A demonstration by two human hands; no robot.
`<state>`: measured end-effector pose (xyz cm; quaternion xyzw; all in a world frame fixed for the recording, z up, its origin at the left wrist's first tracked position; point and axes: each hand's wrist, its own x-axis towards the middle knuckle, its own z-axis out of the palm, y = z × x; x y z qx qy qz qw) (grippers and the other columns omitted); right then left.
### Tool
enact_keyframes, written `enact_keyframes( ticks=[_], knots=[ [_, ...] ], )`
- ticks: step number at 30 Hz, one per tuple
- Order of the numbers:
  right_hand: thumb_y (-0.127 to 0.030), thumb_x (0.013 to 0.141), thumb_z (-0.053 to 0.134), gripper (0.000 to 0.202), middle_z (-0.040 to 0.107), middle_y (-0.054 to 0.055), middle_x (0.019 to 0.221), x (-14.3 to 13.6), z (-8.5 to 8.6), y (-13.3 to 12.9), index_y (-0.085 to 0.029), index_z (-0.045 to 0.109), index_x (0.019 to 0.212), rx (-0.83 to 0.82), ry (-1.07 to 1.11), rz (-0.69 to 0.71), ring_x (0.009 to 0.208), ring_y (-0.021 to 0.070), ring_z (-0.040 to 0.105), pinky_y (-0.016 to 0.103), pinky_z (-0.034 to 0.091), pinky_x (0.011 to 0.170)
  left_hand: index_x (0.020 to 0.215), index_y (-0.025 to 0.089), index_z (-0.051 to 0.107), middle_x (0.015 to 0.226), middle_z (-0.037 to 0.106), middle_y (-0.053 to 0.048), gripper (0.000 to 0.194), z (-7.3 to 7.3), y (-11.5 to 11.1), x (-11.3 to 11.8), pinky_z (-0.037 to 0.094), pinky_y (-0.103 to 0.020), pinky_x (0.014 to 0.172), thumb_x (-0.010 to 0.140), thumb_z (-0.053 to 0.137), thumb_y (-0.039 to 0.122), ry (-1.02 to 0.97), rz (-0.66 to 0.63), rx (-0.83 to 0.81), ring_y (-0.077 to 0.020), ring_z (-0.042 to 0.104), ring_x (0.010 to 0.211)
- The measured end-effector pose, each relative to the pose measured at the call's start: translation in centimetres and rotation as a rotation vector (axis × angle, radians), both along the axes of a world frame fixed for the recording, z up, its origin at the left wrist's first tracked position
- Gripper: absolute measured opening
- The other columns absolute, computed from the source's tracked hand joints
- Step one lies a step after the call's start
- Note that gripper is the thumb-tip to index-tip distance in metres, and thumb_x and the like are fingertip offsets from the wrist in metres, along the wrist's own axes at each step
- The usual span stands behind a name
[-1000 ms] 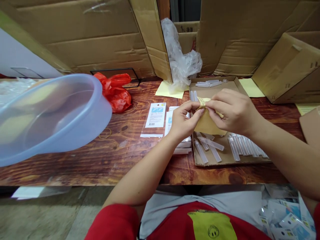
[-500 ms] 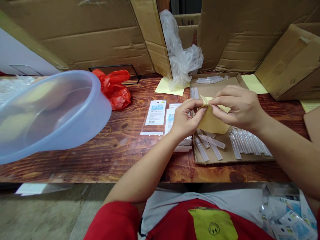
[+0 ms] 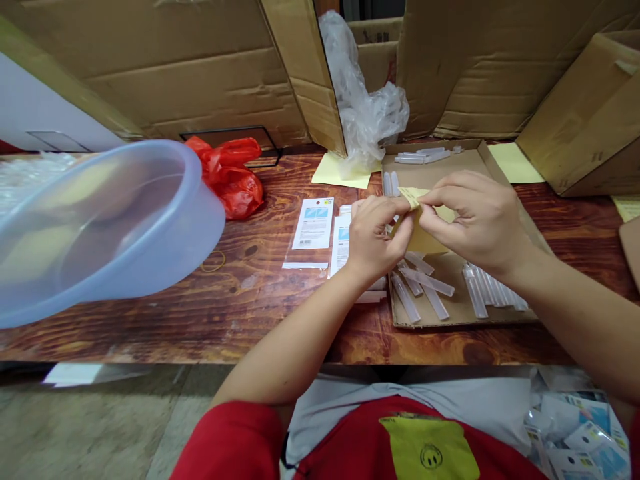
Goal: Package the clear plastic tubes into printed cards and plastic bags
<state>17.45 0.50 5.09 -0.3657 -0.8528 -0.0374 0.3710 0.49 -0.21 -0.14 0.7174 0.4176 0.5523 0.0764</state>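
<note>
Yellow paper (image 3: 426,241), one piece, is pinched by two hands (image 3: 377,233) (image 3: 480,217); one cardboard tray (image 3: 456,308) lies beneath.

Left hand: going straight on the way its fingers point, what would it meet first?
The left hand would probably meet the fingertips of the right hand, just past the yellow paper both pinch, though depth is unclear.

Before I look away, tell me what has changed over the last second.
Little: less of the yellow paper shows below the fingers now, baring more of the loose tubes in the tray. The scene sits slightly higher in the picture. Nothing was let go: the left hand and right hand still pinch the paper. The packet, red bag and blue tub stayed put.
</note>
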Motion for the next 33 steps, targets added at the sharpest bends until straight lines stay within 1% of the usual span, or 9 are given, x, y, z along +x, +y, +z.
enact_keyframes(
  ticks=[5, 9, 12, 15, 19, 22, 26, 29, 33],
  knots=[
    [-0.025, 0.092, 0.060, 0.015, 0.072, 0.004, 0.087, 0.1, 0.3, -0.3, -0.027, 0.074, 0.086, -0.055, 0.122, 0.059, 0.084, 0.0234, 0.070, 0.043, 0.057, 0.078, 0.086, 0.023, 0.071, 0.078, 0.070, -0.002, 0.012, 0.1, 0.1, -0.1, 0.044, -0.037, 0.082, 0.090, 0.060, 0.028, -0.055, -0.009, -0.019, -0.0169, 0.058, 0.070],
    [-0.031, 0.089, 0.070, 0.018, 0.073, 0.008, 0.111, 1.8, 1.4, 1.3, -0.028, 0.074, 0.106, -0.037, 0.148, 0.040, 0.108, 0.0294, 0.067, 0.052, 0.052, 0.099, 0.083, 0.022, 0.071, 0.080, 0.069, -0.002, 0.019, 0.3, 0.2, -0.3, 0.047, -0.032, 0.073, 0.088, 0.068, 0.040, -0.268, -0.166, -0.160, -0.0150, 0.056, 0.070],
    [-0.048, 0.081, 0.078, 0.041, 0.072, 0.009, 0.117, 3.3, 2.3, 3.0, -0.026, 0.072, 0.115, -0.389, 0.197, 0.124, 0.113, 0.0304, 0.066, 0.053, 0.050, 0.102, 0.081, 0.022, 0.072, 0.079, 0.068, -0.002, 0.030, 0.6, 0.1, -0.5, 0.047, -0.031, 0.068, 0.081, 0.077, 0.051, -0.416, -0.356, -0.368, -0.0147, 0.057, 0.070],
    [-0.064, 0.073, 0.079, 0.048, 0.074, 0.006, 0.094, 4.0, 2.8, 3.7, -0.022, 0.075, 0.095, -0.833, 0.221, 0.214, 0.091, 0.0248, 0.071, 0.044, 0.058, 0.083, 0.079, 0.022, 0.074, 0.079, 0.070, -0.002, 0.035, 0.9, 0.1, -0.8, 0.048, -0.030, 0.067, 0.075, 0.082, 0.056, -0.462, -0.475, -0.504, -0.0149, 0.060, 0.071],
    [-0.053, 0.067, 0.085, 0.036, 0.073, 0.003, 0.083, 3.4, 3.0, 2.6, -0.021, 0.073, 0.079, -1.010, 0.303, 0.248, 0.075, 0.0184, 0.068, 0.033, 0.056, 0.067, 0.081, 0.021, 0.074, 0.082, 0.072, -0.002, 0.039, 1.2, 0.1, -1.1, 0.050, -0.031, 0.069, 0.077, 0.079, 0.059, -0.378, -0.509, -0.519, -0.0161, 0.062, 0.073],
    [-0.042, 0.069, 0.084, 0.025, 0.072, 0.001, 0.080, 2.6, 2.9, 1.5, -0.022, 0.071, 0.075, -0.976, 0.416, 0.212, 0.070, 0.0172, 0.065, 0.031, 0.053, 0.062, 0.091, 0.023, 0.074, 0.092, 0.072, -0.004, 0.031, 1.7, -0.2, -0.9, 0.051, -0.037, 0.082, 0.085, 0.074, 0.054, -0.250, -0.322, -0.337, -0.0198, 0.064, 0.085],
    [-0.041, 0.077, 0.078, 0.022, 0.069, 0.002, 0.082, 1.8, 1.8, 0.6, -0.023, 0.066, 0.079, -0.569, 0.613, 0.097, 0.073, 0.0197, 0.065, 0.036, 0.055, 0.065, 0.103, 0.025, 0.072, 0.104, 0.072, -0.007, 0.022, 2.6, -1.5, -0.3, 0.042, -0.045, 0.100, 0.087, 0.075, 0.040, -0.079, 0.130, 0.126, -0.0255, 0.062, 0.104],
    [-0.042, 0.087, 0.070, 0.020, 0.069, 0.003, 0.089, 1.4, 0.5, 0.0, -0.024, 0.063, 0.086, -0.396, 0.660, 0.108, 0.080, 0.0213, 0.067, 0.038, 0.057, 0.071, 0.105, 0.026, 0.073, 0.100, 0.076, -0.004, 0.015, 2.7, -2.4, 0.3, 0.039, -0.046, 0.094, 0.092, 0.070, 0.032, 0.070, 0.167, 0.288, -0.0238, 0.068, 0.095],
    [-0.039, 0.085, 0.074, 0.017, 0.067, 0.001, 0.084, 1.0, -1.2, -1.1, -0.025, 0.064, 0.087, -0.485, 0.718, 0.146, 0.074, 0.0170, 0.065, 0.033, 0.056, 0.067, 0.106, 0.026, 0.074, 0.097, 0.079, -0.002, 0.016, 1.9, -2.5, 1.0, 0.037, -0.043, 0.089, 0.095, 0.062, 0.025, 0.155, 0.136, 0.279, -0.0204, 0.072, 0.088]
  ],
)
